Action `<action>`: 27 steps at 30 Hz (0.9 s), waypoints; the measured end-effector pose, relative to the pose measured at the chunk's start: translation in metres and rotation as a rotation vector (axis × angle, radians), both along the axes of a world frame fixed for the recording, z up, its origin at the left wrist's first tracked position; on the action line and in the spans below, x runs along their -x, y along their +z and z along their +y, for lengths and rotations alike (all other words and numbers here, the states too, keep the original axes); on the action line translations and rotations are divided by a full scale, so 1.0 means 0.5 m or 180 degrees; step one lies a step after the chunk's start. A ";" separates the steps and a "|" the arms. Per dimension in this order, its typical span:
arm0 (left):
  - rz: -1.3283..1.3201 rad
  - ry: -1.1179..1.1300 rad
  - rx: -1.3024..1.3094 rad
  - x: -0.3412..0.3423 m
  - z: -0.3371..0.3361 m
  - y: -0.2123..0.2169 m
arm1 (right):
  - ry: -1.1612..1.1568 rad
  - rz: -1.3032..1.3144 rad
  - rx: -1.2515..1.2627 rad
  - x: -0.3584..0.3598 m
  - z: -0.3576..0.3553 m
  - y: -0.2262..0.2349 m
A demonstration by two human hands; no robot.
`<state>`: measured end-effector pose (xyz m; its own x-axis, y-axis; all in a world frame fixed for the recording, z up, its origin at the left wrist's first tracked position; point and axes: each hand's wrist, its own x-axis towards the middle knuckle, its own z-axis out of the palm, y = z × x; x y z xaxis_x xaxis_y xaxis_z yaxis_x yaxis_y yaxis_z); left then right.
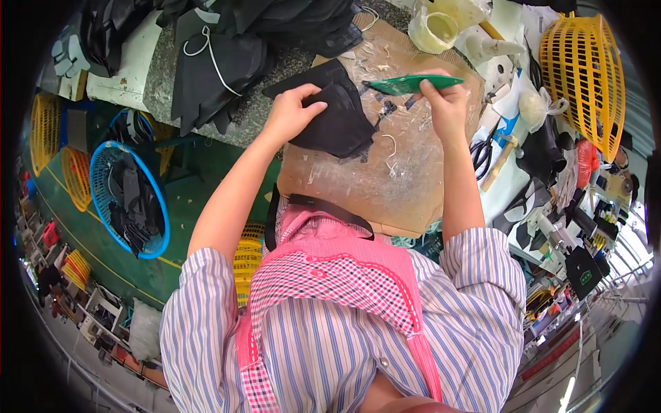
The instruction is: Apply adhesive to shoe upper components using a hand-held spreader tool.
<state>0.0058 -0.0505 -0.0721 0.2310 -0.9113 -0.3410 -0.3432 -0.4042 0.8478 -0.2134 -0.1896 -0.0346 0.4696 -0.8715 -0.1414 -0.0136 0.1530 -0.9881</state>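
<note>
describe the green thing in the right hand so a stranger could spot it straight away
Start at the brown work board in front of the person, smeared and scattered with scraps. At its far edge the right hand holds a flat green tool, long and tapering to a point toward the left. It is the only green thing on the board, beside the black fabric piece under the left hand.

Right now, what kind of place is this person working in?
Probably a small workshop for cutting dark fabric or leather. A blue basket holds dark cut pieces, scissors lie beside the scuffed work board, and the left hand presses a black piece.
</note>
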 end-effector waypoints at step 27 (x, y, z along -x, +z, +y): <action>-0.1658 -0.0351 0.0897 0.041 0.013 0.010 | 0.2227 0.1824 0.0470 0.036 -0.014 -0.054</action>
<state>-0.0146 -0.0440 -0.0672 0.2018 -0.9782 0.0498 -0.7693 -0.1268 0.6262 -0.2313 -0.1967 -0.0616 0.7894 -0.4425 -0.4254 -0.5499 -0.2020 -0.8104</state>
